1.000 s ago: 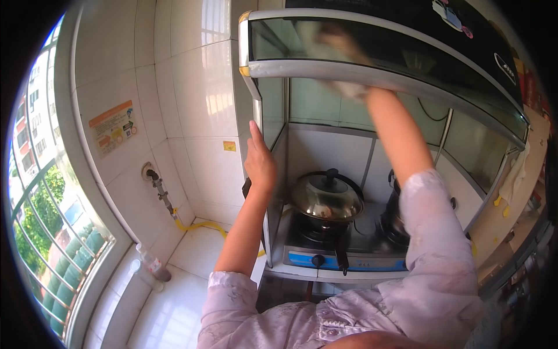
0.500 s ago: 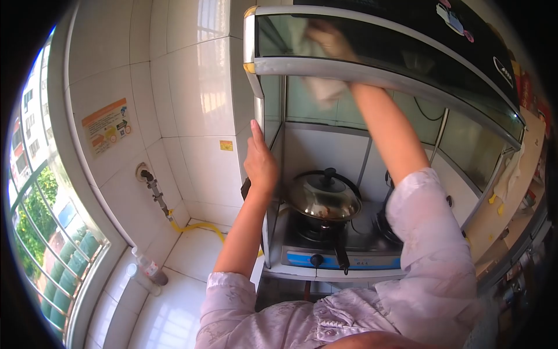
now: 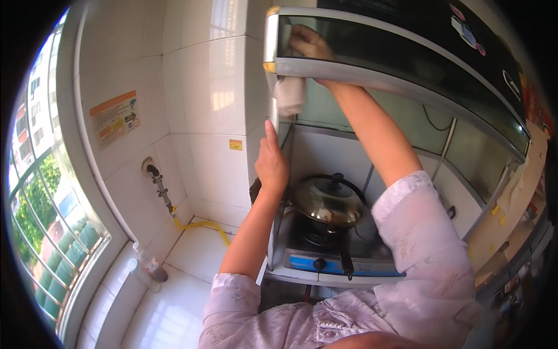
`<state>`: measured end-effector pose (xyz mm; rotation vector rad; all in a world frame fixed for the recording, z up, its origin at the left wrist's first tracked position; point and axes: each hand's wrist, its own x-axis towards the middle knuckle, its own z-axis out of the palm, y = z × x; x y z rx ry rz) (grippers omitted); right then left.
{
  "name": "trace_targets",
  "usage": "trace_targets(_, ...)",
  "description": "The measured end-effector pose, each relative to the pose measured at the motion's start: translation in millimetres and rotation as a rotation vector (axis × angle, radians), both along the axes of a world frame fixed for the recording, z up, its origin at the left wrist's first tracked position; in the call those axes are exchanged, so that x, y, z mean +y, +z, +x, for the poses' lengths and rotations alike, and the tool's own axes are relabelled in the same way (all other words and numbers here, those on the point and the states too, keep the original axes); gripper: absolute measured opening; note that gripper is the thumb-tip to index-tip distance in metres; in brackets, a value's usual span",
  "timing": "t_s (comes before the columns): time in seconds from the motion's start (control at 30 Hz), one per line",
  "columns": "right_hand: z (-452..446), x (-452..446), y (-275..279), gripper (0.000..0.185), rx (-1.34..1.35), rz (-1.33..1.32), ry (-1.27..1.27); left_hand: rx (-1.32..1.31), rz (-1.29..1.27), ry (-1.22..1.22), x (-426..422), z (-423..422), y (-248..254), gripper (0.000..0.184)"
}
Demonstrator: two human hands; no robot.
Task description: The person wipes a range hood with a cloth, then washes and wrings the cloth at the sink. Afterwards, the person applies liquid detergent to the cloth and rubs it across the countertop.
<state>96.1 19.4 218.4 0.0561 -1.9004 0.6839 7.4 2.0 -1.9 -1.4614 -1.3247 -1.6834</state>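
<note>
Through the dark glass front of the range hood, my right hand shows, its fingers bent and closed on a pale cloth. The cloth hangs below the hood's metal rim, at the inner left corner by the glass side panel. Lower down, my left hand grips the front edge of that side panel, with one finger pointing up along it. Under my right forearm, a lidded pan sits on the gas stove, its handle toward me.
A gas pipe with a yellow hose comes out of the tiled wall at left. Two bottles stand by the barred window. Shelves with various items line the right side.
My right hand and the cloth have moved left, from the back panel into the left corner. My left hand keeps its place on the side panel. The view has shifted slightly.
</note>
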Motion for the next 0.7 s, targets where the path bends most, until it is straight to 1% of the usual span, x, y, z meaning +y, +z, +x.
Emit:
trace_targets(0.03,0,4,-2,0.025,-0.011,0.001,0.011,-0.011,0.001,0.011,-1,0,0,0.068)
trace_targets(0.1,21,2,-12,0.018,-0.076,-0.088,0.113,-0.015,-0.069,0.009,-1,1,1,0.068)
trace_targets(0.17,57,2,-26,0.02,-0.087,-0.082,0.127,-0.015,-0.036,-0.004,-2,2,1,0.068)
trace_targets(0.23,70,1,-26,0.022,-0.099,-0.071,0.138,-0.011,-0.039,0.024,-1,3,1,0.068)
trace_targets(0.33,60,-18,-4,0.025,-0.021,-0.088,-0.255,-0.01,-0.025,0.006,0,2,1,0.067)
trace_targets(0.37,43,-23,4,0.027,0.09,0.066,-0.322,-0.007,-0.035,0.001,0,2,1,0.067)
trace_targets(0.43,21,-16,9,0.026,0.165,0.163,-0.229,0.015,0.007,0.007,-1,2,0,0.071)
trace_targets(0.47,24,-15,7,0.026,0.166,0.166,-0.237,0.017,0.01,-0.001,0,2,1,0.071)
trace_targets(0.53,36,-7,-11,0.026,0.014,-0.252,0.043,0.002,-0.005,-0.027,0,1,0,0.07)
trace_targets(0.57,48,-1,-21,0.026,0.022,-0.249,0.036,0.009,-0.002,-0.035,-1,0,1,0.07)
trace_targets(0.63,78,5,-43,0.026,0.017,-0.223,0.138,-0.001,-0.054,-0.049,-4,0,1,0.069)
trace_targets(0.67,87,-1,-52,0.026,0.031,-0.227,0.121,0.0,-0.042,-0.071,-5,0,2,0.068)
trace_targets(0.7,96,-7,-64,0.027,0.164,-0.32,0.046,0.013,-0.037,-0.086,-6,-2,3,0.068)
